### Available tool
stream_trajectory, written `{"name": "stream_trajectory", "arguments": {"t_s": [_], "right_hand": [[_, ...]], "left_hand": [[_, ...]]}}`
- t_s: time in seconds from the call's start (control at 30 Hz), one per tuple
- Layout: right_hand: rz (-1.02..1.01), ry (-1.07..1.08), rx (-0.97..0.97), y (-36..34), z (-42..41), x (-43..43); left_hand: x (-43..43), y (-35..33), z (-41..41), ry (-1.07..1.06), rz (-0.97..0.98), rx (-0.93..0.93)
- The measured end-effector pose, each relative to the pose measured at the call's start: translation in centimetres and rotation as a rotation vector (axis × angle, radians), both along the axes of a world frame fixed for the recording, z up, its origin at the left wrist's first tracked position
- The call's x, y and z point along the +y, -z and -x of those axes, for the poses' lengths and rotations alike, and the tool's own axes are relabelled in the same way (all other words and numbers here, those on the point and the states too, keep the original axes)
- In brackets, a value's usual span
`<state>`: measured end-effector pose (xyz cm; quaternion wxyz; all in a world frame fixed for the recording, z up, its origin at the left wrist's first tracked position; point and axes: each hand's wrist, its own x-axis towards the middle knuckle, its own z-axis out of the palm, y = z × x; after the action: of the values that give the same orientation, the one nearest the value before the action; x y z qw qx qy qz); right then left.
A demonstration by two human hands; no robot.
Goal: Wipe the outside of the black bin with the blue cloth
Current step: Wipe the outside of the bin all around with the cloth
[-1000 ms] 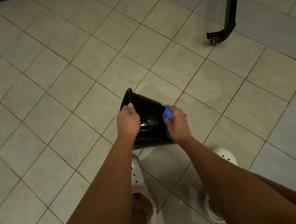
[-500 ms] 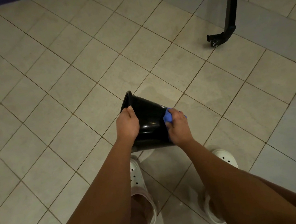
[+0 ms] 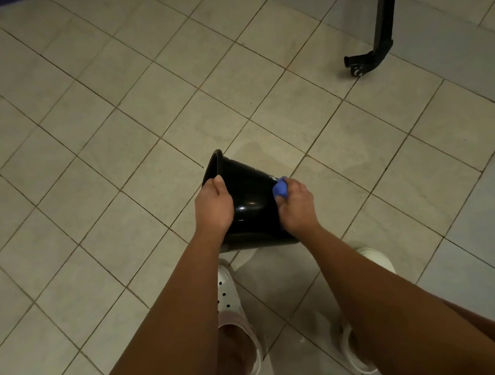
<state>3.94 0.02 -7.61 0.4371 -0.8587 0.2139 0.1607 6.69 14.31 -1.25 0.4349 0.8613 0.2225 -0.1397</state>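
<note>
Mid-scene, tipped over with its open mouth toward the far left and its base toward the near side: a glossy black plastic bin (image 3: 250, 199), just beyond a pair of white perforated clogs (image 3: 228, 293). Clenched on the bin's rim and left wall, thumb on the outside: the left hand (image 3: 213, 209). Bunched in the curled fingers of the right hand (image 3: 298, 205) and pressed against the bin's right outer wall: a small blue cloth (image 3: 280, 188). Beneath, a beige square-tiled floor (image 3: 113, 140). Far right, well apart: a black metal leg with a small caster (image 3: 378, 48).
</note>
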Motion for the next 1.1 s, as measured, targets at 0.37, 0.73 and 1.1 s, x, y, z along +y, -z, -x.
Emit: {"name": "stream_trajectory", "arguments": {"t_s": [0.37, 0.73, 1.1], "right_hand": [[0.15, -0.051, -0.045, -0.3, 2.1, 2.1], [0.188, 0.105, 0.184, -1.2, 1.2, 2.5], [-0.066, 0.198, 0.158, 2.0, 1.5, -1.7]], "left_hand": [[0.4, 0.5, 0.1, -0.011, -0.014, 0.026], [-0.1, 0.4, 0.1, 0.042, -0.091, -0.032], [0.6, 0.6, 0.6, -0.049, -0.015, 0.016]]}}
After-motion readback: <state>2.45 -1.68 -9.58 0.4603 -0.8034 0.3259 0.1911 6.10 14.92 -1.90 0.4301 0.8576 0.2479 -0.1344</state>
